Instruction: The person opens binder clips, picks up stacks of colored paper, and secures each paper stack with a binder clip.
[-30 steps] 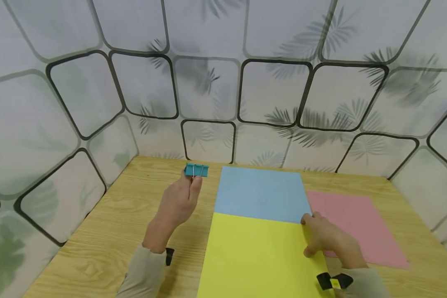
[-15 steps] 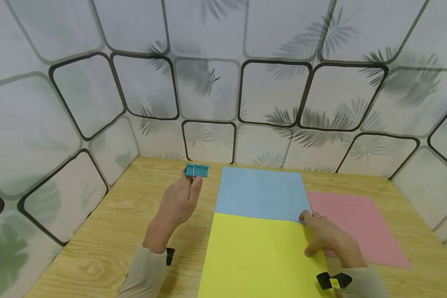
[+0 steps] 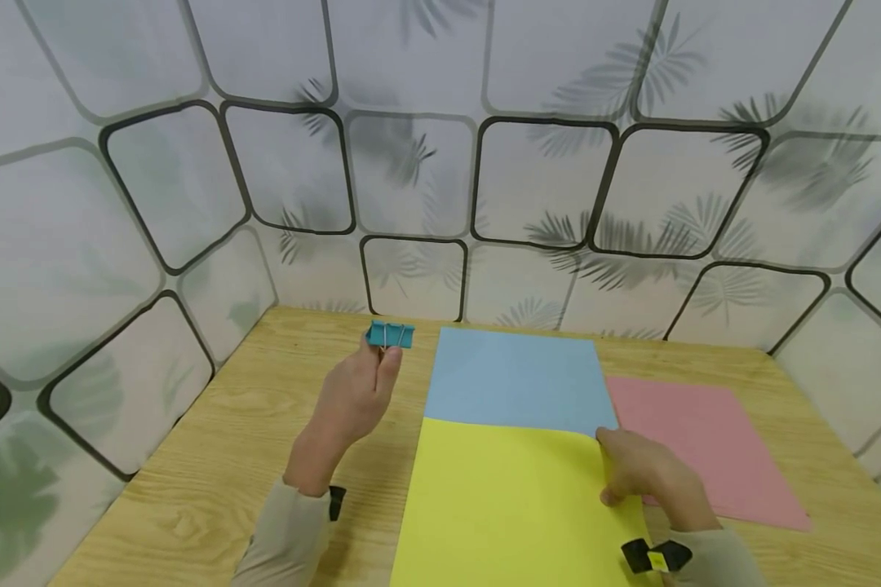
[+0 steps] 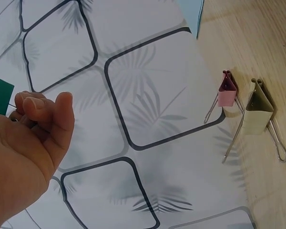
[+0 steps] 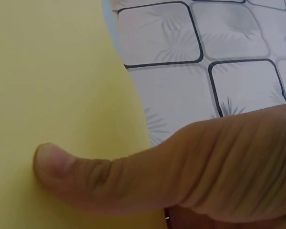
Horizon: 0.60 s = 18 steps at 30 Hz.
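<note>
My left hand (image 3: 352,395) is raised over the left part of the table, with thumb and curled fingers pinching the handles of a teal binder clip (image 3: 391,334). Only a green end of that clip shows beside the curled fingers in the left wrist view. At the right edge of a yellow sheet of paper (image 3: 506,497), my right hand (image 3: 646,465) grips it near its upper corner. The thumb (image 5: 57,162) lies on top of the sheet, which bulges there; the other fingers are mostly hidden. The yellow sheet overlaps a light blue sheet (image 3: 517,379) behind it.
Pink paper (image 3: 712,448) lies to the right, beside the right hand. The left wrist view shows a pink binder clip (image 4: 227,90) and a larger cream binder clip (image 4: 258,109) on the wooden table (image 4: 271,38). Patterned walls (image 3: 411,179) enclose the table's back and sides.
The right fingers have shifted slightly at the yellow sheet's corner, and its upper right edge now curves up more. The left hand keeps the teal binder clip nearly still.
</note>
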{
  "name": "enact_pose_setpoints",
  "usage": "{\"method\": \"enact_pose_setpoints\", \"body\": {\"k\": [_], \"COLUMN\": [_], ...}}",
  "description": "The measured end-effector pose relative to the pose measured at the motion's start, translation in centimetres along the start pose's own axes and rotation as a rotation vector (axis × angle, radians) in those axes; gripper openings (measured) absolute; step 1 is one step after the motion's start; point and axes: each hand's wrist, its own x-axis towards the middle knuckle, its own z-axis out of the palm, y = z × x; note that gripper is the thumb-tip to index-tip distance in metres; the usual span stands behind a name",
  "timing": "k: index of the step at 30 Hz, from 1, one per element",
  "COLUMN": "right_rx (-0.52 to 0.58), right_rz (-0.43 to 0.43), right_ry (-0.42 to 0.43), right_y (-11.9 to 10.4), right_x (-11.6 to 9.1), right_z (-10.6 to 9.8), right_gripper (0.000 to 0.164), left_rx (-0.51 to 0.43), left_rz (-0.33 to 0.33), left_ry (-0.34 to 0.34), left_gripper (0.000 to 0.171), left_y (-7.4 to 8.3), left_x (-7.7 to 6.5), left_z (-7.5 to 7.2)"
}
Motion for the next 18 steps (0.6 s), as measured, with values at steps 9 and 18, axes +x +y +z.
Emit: {"method": "enact_pose_setpoints", "body": {"k": [9,18], "right_rx": [-0.024,0.041], "right_rz": [0.015,-0.047], "right_ry": [0.011,-0.020], "right_y": [0.2,1.1], "right_x": [-0.5,-0.5], "right_z": [-0.1,-0.1], "right_gripper": [0.062,0.030], "left_rx": [-0.008,0.018], "left_rz": [-0.021,-0.031], "left_ry": [-0.019,-0.014], "left_gripper": [0.028,0.031], "left_y": [0.1,-0.2], "left_x": [0.0,0.0], "left_z": [-0.1,-0.1]}}
